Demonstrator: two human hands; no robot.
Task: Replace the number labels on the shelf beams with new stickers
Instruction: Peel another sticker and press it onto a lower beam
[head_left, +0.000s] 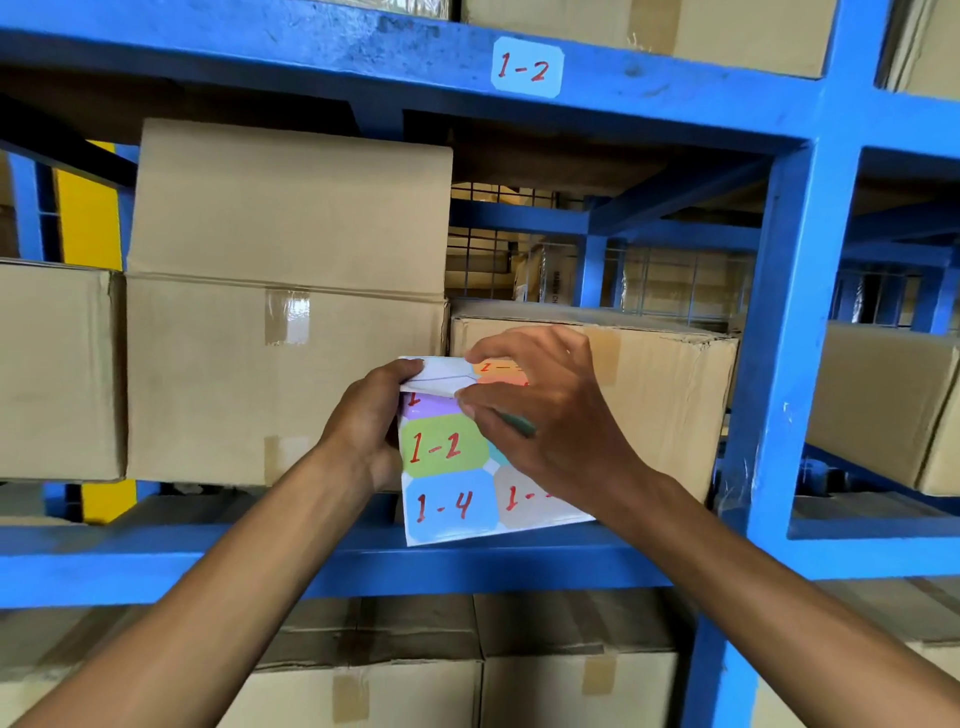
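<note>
A sheet of coloured stickers (452, 483) with red handwritten numbers such as "1-2" and "1-4" is held up in front of the shelf. My left hand (366, 421) grips its upper left corner, where the top is folded over. My right hand (540, 410) pinches the folded top edge with thumb and forefinger and covers the sheet's right side; a thin green object sticks out under its palm. On the upper blue beam (311, 57) sits a pale blue label (527, 67) reading "1-2".
Cardboard boxes (285, 291) fill the shelf behind the sheet, more stand above and below. A lower blue beam (156, 561) runs under my hands. A blue upright post (789, 338) stands to the right, wire mesh behind.
</note>
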